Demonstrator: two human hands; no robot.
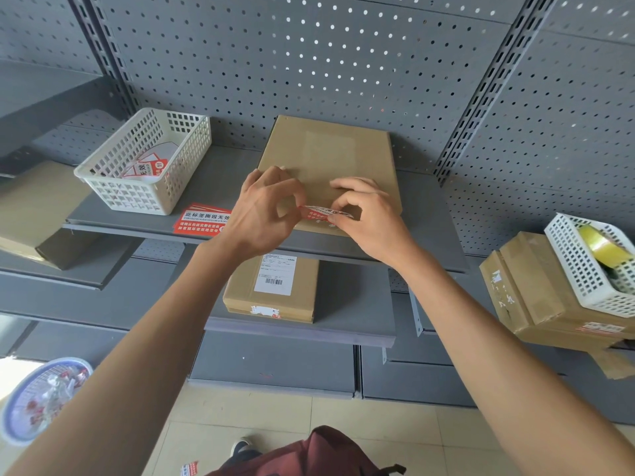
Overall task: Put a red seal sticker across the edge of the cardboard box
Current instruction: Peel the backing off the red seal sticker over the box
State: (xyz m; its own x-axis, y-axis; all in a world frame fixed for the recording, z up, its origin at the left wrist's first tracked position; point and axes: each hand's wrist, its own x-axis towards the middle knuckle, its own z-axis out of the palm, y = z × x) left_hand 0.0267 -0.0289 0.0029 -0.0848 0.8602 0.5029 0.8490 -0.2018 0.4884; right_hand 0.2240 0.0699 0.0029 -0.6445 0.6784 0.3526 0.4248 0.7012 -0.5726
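Observation:
A flat brown cardboard box (326, 156) lies on the grey shelf (213, 187) in front of the pegboard. Just above the box's near edge, a red seal sticker (321, 213) is stretched between both hands. My left hand (264, 214) pinches the sticker's left end. My right hand (369, 218) pinches its right end with thumb and forefinger. I cannot tell whether the sticker touches the box or whether its backing is on.
A small stack of red stickers (202, 219) lies on the shelf left of my hands. A white basket (144, 159) with more stickers stands further left. Another labelled box (271, 290) sits one shelf lower. At right, a white basket with tape (598, 262) rests on cardboard boxes (536, 297).

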